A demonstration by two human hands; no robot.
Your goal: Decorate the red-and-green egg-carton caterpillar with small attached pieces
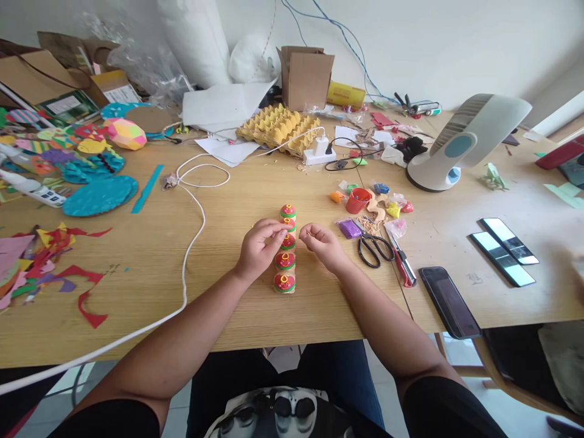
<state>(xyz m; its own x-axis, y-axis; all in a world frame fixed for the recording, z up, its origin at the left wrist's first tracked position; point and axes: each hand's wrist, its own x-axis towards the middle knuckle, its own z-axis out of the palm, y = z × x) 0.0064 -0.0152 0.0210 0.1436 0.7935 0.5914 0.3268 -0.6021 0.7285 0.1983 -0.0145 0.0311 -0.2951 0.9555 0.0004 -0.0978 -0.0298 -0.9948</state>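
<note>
Several red domed pieces with green rims and yellow loops stand in a column on a cardboard strip (285, 283) at the middle of the table. Over the upper left side of this column is my left hand (263, 244), its thumb and fingertips pressed together and partly covering one piece. To the right of the column, my right hand (323, 244) is closed in a pinch, with a tiny bit of something at its fingertips. What either hand holds is too small to name.
To the right lie scissors (375, 248), a red cutter (404, 264), a red cup (358, 199), a purple packet (349, 229) and a phone (449, 301). A white cable (186, 267) crosses the left side. Egg trays (280, 129) and a fan (465, 143) stand farther back.
</note>
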